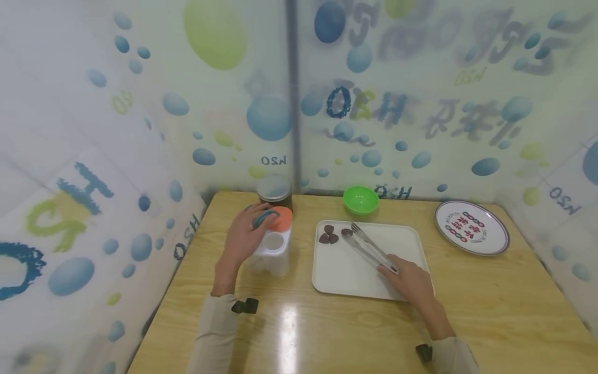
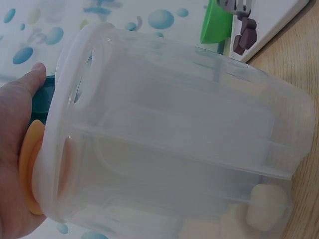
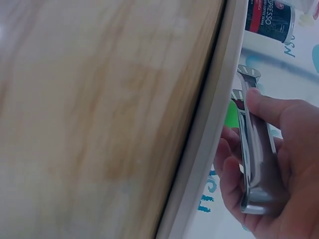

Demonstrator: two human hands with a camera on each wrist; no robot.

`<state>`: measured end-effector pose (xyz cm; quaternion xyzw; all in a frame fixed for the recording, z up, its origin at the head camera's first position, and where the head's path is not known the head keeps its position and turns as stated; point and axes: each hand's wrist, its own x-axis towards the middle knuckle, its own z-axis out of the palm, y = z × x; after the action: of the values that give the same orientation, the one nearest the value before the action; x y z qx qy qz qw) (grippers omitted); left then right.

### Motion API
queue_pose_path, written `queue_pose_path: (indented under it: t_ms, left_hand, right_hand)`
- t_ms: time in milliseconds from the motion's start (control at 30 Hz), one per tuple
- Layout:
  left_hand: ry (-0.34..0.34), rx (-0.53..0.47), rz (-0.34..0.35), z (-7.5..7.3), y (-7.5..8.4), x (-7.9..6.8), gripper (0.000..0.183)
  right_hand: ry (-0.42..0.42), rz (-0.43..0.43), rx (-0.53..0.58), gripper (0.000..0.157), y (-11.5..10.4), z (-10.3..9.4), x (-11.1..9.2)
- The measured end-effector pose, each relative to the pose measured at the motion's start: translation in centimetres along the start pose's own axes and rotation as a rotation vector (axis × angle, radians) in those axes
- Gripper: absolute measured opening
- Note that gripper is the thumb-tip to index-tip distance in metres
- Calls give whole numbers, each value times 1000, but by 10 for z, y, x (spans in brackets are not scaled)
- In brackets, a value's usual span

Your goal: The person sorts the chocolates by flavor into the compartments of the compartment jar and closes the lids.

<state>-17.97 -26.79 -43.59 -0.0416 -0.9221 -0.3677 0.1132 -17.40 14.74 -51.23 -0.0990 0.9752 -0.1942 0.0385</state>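
My left hand (image 1: 245,234) is over the top of a clear plastic container (image 2: 189,124), thumb and fingers about its teal cap (image 2: 44,97). Beside that cap is an orange cap (image 1: 282,220), and a round hole shows in the lid nearer me. Pale lumps (image 2: 266,206) lie at the container's bottom. My right hand (image 1: 411,280) grips metal tongs (image 1: 374,249) over a white tray (image 1: 359,280). At the tong tips is a dark brown piece (image 1: 347,233). Three similar brown pieces (image 1: 329,237) sit clustered at the tray's left.
Behind the container stands a dark espresso can (image 3: 271,19) with a clear lid. A green bowl (image 1: 361,200) is beyond the tray. To the right lies a white plate (image 1: 472,228) with red and blue print. Patterned walls enclose the wooden table (image 1: 299,332) at back and sides.
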Motion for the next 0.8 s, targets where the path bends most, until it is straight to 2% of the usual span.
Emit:
queue_pose_path:
  t_ms: [267,433,800]
  left_hand:
    - [6,-11,-10,0,-1,0,55]
    - [5,-8,5,1,-1,0,56]
    - [7,-9,-11,0,0,0,56]
  right_hand:
    - [5,-5,-18,51,1,5,3]
    - [-21,32,-9,53,1,3,1]
    - [20,51,123,55,-7,-4,-6]
